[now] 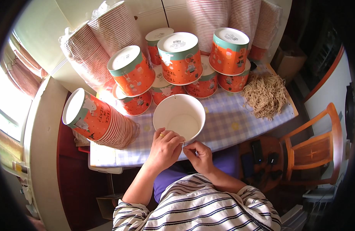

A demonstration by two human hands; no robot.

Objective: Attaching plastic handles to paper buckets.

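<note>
The open white paper tub stands upright at the centre of the frame, on the checked cloth of the worktop, mouth up and empty, its near rim under both hands. It looks light and thin-walled: stiff at the rolled rim, easy to dent if squeezed at mid-wall, and likely to slide on the cloth at a push. The rim, or the wall just beneath it, seems the safest place to hold it.

The left hand curls over the near rim, its grip narrow, fingertips pinched at the edge. The right hand sits just beside it, thumb and forefinger closed on something fine at the same spot; what that is, is too small to tell.

Behind the tub, in the upper middle, stand upturned orange tubs with green bands, stacked in two layers. At the left lies a nested stack of the same tubs on its side. A heap of tan strings lies at the right of the cloth. Wrapped sleeves of cups lean along the back, and a wooden chair stands at the lower right.
</note>
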